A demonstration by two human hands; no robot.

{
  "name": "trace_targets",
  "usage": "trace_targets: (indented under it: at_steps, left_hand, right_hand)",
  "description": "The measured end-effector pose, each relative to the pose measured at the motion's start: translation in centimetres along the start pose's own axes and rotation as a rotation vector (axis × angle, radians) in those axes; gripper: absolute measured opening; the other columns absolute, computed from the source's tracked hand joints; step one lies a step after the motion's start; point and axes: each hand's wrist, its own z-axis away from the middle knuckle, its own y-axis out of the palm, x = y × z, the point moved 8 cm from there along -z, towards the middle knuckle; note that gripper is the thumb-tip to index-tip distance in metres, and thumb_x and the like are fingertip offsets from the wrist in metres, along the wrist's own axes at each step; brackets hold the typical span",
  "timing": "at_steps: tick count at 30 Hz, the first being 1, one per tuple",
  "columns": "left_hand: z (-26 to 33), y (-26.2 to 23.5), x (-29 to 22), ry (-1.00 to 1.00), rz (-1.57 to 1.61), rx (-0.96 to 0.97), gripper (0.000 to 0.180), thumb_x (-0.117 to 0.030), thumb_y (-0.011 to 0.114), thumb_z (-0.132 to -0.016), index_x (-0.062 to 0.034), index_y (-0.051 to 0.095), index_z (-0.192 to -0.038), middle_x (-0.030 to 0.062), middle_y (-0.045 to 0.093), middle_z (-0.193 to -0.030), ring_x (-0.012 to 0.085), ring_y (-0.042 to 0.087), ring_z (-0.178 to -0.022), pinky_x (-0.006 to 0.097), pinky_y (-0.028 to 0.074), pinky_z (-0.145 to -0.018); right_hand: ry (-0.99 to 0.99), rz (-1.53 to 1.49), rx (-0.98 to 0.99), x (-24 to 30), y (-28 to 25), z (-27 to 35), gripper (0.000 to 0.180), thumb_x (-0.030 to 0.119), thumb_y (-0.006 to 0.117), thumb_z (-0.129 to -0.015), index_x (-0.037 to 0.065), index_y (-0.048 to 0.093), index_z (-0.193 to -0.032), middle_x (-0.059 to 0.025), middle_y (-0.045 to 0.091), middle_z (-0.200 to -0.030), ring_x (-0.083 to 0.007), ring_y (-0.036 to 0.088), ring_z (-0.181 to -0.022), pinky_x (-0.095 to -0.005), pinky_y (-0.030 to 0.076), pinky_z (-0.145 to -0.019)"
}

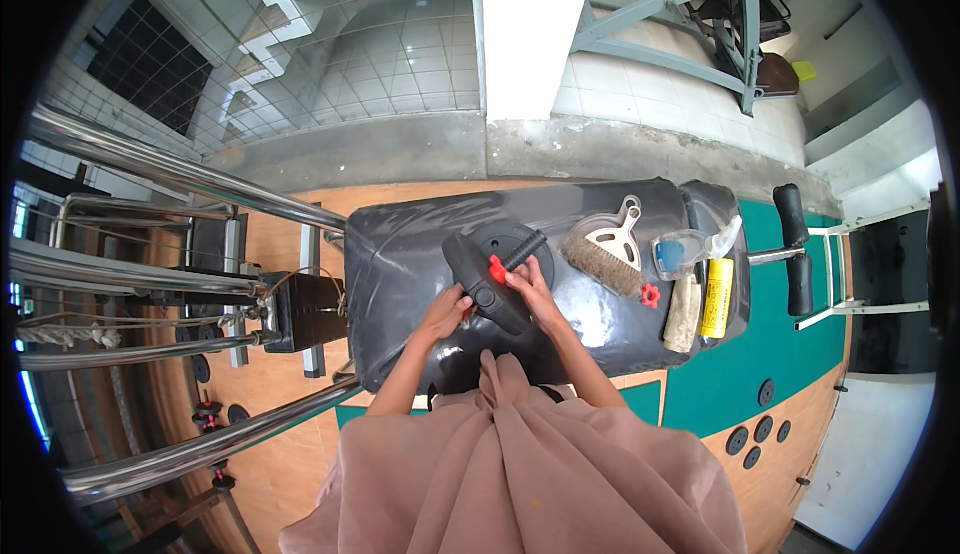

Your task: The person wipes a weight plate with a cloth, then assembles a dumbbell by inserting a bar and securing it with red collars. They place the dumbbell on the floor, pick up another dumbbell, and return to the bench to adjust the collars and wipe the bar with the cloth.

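Observation:
Over a black padded bench (400,254) I hold a dumbbell (478,279), its black plate tilted up on edge and its threaded bar end pointing to the far right. My left hand (446,314) is closed on the dumbbell's near-left side, where a bit of red shows by the fingers. The fingers of my right hand (535,296) are closed on a red star nut (497,270) around the bar. Behind the dumbbell, a loose black weight plate (540,239) lies flat on the bench, partly covered. A second red star nut (650,296) lies loose to the right.
Right along the bench are a hand brush (605,262) with a dustpan (632,216), a spray bottle (680,251), a rolled cloth (682,316) and a yellow container (716,299). Chrome rails (190,174) stand at left. Small plates (764,427) lie on the floor at right.

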Motion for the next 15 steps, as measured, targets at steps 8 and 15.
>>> trace_targets:
  at_steps: [8, 15]
  left_hand:
    - [0.0, 0.9, 1.0, -0.095, -0.141, 0.067, 0.055, -0.051, 0.050, -0.085, 0.0014, 0.050, -0.104, 0.0169, 0.057, -0.076, 0.0301, 0.057, -0.073, 0.038, 0.043, -0.068]
    - [0.3, 1.1, -4.4, -0.119, -0.449, -0.072, 0.058, -0.050, 0.058, -0.078, -0.0063, 0.050, -0.115, 0.0221, 0.063, -0.087, 0.0409, 0.057, -0.091, 0.045, 0.044, -0.074]
  right_hand:
    - [-0.169, -0.149, 0.124, 0.6, -0.7, 0.7, 0.063, 0.019, 0.059, -0.087, 0.005, 0.021, -0.135, -0.0120, 0.050, -0.121, -0.0140, 0.052, -0.102, -0.0264, 0.042, -0.087]
    - [-0.153, 0.052, -0.100, 2.1, -0.9, 1.1, 0.059, 0.013, 0.061, -0.084, 0.009, 0.025, -0.130, -0.0063, 0.051, -0.103, -0.0133, 0.054, -0.095, -0.0290, 0.045, -0.082]
